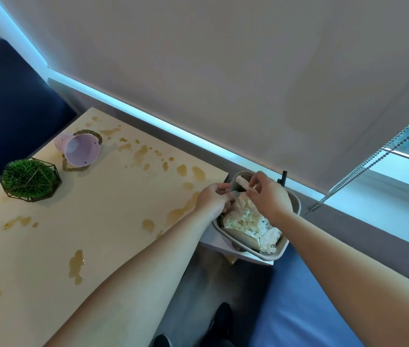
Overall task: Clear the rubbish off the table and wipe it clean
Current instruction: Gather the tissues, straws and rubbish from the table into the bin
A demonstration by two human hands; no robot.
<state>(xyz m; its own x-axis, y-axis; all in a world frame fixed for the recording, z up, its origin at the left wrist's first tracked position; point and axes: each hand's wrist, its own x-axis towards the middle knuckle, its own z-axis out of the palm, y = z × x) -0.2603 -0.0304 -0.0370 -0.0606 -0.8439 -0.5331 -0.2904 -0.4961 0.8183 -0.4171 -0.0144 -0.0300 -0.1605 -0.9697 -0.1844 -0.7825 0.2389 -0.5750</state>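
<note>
Pale wooden table [98, 221] spotted with many brownish liquid stains, small beige bin [291, 236] just beside its far right edge, filled with crumpled white tissues [246, 221], some stained yellowish, one rolled tissue piece [242, 182] on top

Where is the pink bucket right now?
The pink bucket lies tipped on its side on the far left part of the table, just beyond the green plant ball, with brown spills to its right.

No legible text anywhere. Pink bucket [79, 152], tipped on its side on the worktop [113, 201] well left of the left hand [212, 199], bears faint script on its wall; too small and blurred to read.
</note>
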